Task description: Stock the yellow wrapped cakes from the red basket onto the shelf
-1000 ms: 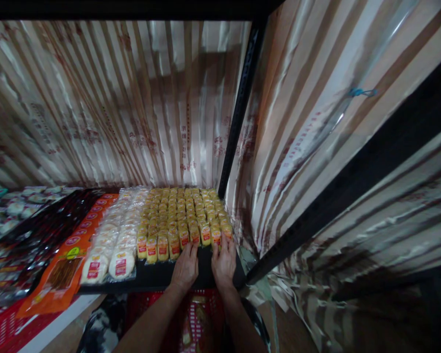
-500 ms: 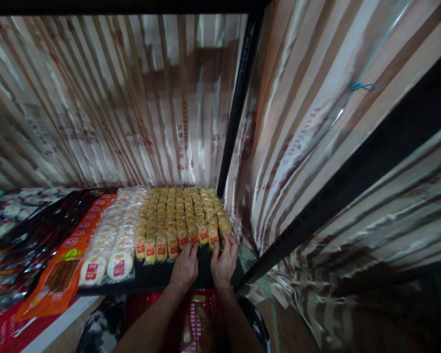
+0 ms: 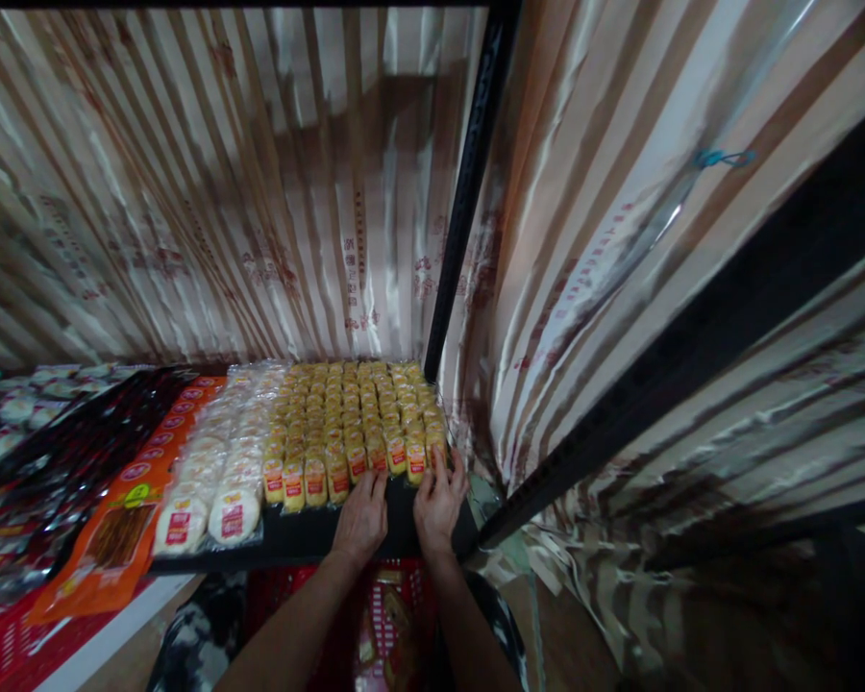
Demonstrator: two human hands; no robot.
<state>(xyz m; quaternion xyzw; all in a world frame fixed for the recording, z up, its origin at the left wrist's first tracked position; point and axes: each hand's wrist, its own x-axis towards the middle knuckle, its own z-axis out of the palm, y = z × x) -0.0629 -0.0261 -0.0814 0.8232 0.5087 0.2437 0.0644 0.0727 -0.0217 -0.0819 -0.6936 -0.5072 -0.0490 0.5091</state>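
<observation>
Rows of small yellow packaged cakes with red and yellow labels stand close together on the black shelf. My left hand reaches over the shelf's front edge, its fingers stretched toward the front cakes in the middle of the rows. Those fingertips touch or nearly touch the wrappers, and I see nothing held. At the right end, my right hand has thumb and fingers apart. Its fingers rest against the end cake, partly covering it. Just left of the cakes are two rows of round white packaged cakes.
Orange snack packets and dark shiny packets lie farther left. A red basket with some packages is below the shelf, between my knees. Black shelf posts stand at the right, with striped sheeting behind.
My right hand's fingers have shifted slightly and spread more over the end cake. My left hand stays at the front cakes. The view has tilted slightly.
</observation>
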